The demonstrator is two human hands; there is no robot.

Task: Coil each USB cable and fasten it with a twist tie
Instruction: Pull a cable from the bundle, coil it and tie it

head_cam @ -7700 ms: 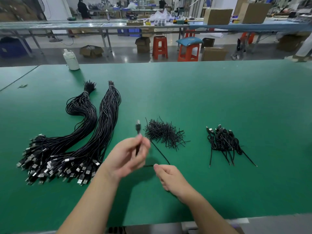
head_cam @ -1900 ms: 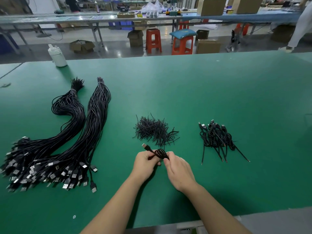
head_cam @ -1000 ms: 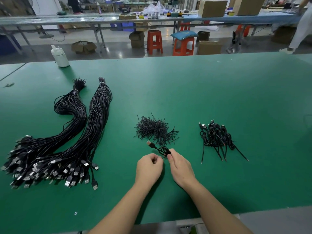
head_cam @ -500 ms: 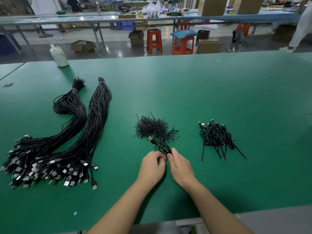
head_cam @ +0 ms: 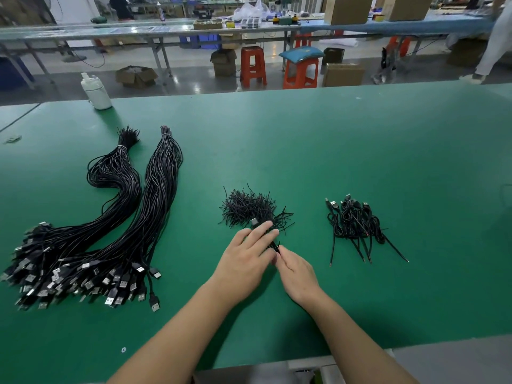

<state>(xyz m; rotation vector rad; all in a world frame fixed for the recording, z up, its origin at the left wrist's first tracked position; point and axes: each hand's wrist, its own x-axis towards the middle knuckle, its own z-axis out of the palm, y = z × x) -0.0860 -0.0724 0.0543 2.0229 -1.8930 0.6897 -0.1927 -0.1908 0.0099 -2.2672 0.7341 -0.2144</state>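
A small coiled black USB cable [head_cam: 275,246] sits between my two hands at the near middle of the green table [head_cam: 360,145]. My left hand [head_cam: 245,257] holds it with the fingers stretched forward over the coil, and the cable's plug [head_cam: 253,222] pokes out past the fingertips. My right hand [head_cam: 296,270] pinches the coil's near end. Most of the coil is hidden under my fingers. The pile of black twist ties [head_cam: 245,205] lies just beyond my left fingertips.
Two long bundles of uncoiled black USB cables [head_cam: 155,206] lie to the left, their plugs [head_cam: 83,275] fanned toward me. A small heap of tied coils [head_cam: 354,221] lies to the right. A white bottle [head_cam: 95,91] stands at the far left edge.
Both hands have carried the coil forward to the edge of the twist tie pile. My left fingers have stretched out over the coil, where before they were curled.
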